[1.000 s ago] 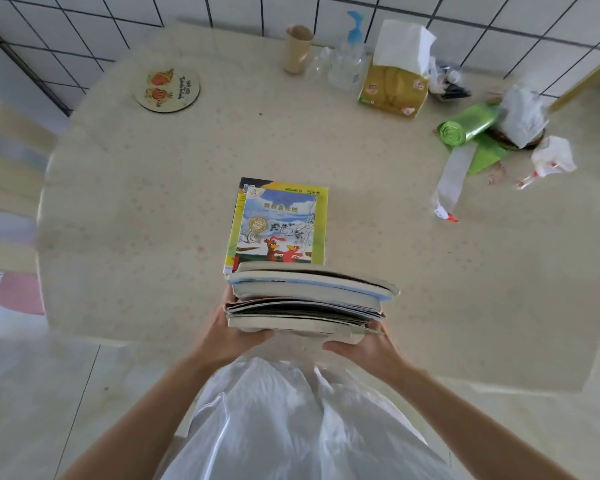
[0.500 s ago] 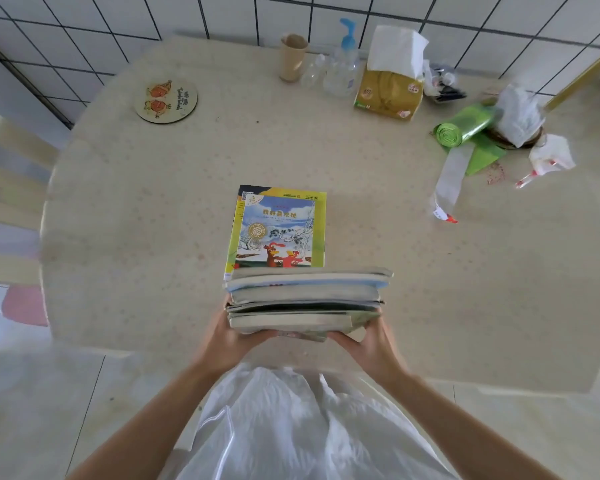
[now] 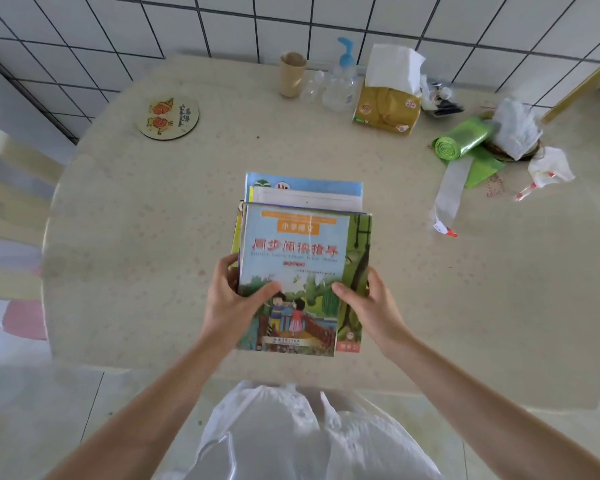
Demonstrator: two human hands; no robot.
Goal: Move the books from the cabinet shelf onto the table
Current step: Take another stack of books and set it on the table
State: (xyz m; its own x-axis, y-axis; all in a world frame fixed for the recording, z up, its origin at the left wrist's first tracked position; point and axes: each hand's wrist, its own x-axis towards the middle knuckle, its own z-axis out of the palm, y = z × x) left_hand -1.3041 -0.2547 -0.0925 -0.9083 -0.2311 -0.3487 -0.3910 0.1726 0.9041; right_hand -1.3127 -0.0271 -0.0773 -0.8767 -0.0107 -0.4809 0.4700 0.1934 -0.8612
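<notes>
A stack of books lies on the beige table, near its front edge in the middle. The top book has a light blue and green cover with red characters and two children on a bridge. A blue-topped book juts out from under the stack at the far side. My left hand grips the stack's left edge, thumb on the cover. My right hand grips the right edge the same way. The book with the yellow border seen earlier is hidden under the stack.
At the back of the table stand a paper cup, a pump bottle and a tissue box. A green bag roll and crumpled wrappers lie at right. A round coaster sits back left. A chair stands left.
The stack moved forward from the table's front edge and now lies flat over the yellow-bordered book. My thumbs have come up onto the top cover.
</notes>
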